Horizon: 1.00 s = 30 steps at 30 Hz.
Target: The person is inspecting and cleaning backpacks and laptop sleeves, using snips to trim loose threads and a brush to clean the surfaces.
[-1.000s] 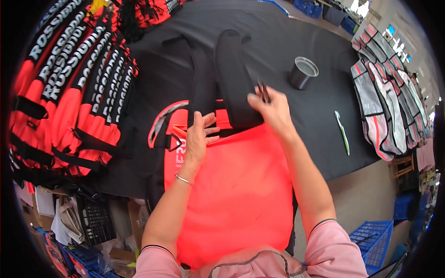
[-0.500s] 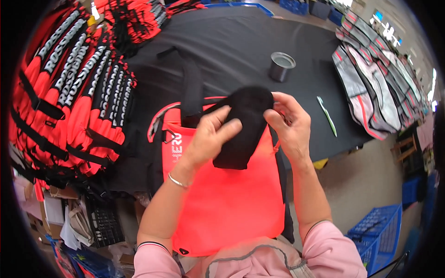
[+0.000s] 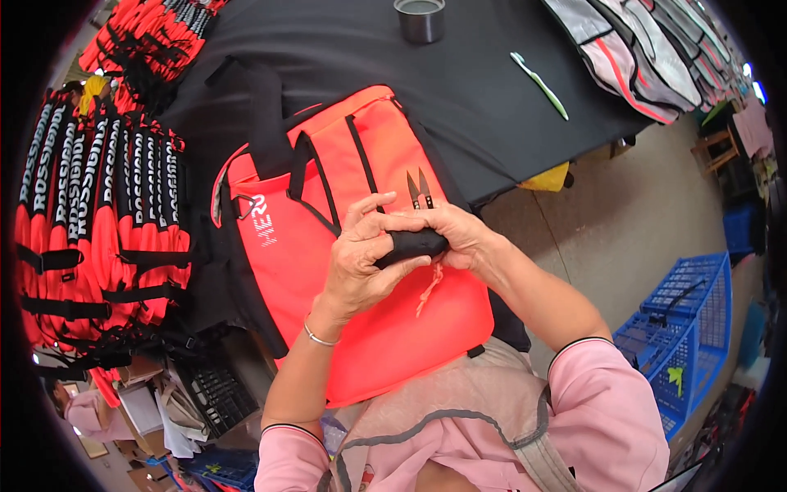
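Note:
A red-orange bag (image 3: 385, 344) with black straps and white lettering lies in front of me, slightly turned. Over its middle, both hands grip a black padded strap piece (image 3: 416, 244), bent into a short bundle. My left hand (image 3: 361, 254) is closed on its left end, thumb below and fingers above. My right hand (image 3: 461, 236) pinches the right end. Thread snips (image 3: 420, 189) stick out above the right fingers, blades pointing away from me, seemingly tucked in that hand. An orange cord (image 3: 429, 287) hangs below the right hand. The pad's underside is hidden.
Red bags with black straps (image 3: 106, 213) are stacked at left. A dark metal cup (image 3: 420, 20) and a toothbrush (image 3: 539, 86) sit on the black-covered table (image 3: 344, 49). Grey bags (image 3: 623, 66) lie far right; a blue crate (image 3: 680, 320) stands on the floor.
The black pad, earlier stretched upward and long, is now bent into a bundle nearer to me. The hands have come lower and closer together. The snips now show, and the view has shifted.

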Available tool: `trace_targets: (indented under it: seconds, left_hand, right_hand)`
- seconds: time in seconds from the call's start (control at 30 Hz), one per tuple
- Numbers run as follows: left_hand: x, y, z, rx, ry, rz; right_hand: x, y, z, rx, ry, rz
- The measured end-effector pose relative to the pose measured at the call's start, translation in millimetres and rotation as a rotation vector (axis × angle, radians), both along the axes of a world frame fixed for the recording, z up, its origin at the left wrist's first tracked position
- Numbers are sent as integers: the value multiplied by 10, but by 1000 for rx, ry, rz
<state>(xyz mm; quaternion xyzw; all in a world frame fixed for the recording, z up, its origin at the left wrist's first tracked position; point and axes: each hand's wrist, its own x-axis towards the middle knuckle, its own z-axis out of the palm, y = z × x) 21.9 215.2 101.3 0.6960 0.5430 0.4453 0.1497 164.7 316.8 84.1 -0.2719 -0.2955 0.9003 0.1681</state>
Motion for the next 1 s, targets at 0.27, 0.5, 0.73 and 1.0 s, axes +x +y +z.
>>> trace_targets:
  seconds: [0.27, 0.5, 0.73, 1.0]
  left_hand:
    - [271, -4, -337, -217, -509, 201]
    - [333, 6, -400, -244, -483, 165]
    - [341, 12, -443, -206, -416, 142]
    - [319, 17, -473, -202, -416, 116]
  right_hand:
    - [723, 4, -21, 739, -299, -248]
    - [819, -272, -41, 985, -494, -306]
    - [795, -184, -61, 1214, -515, -258]
    - [819, -98, -63, 1124, -498, -137]
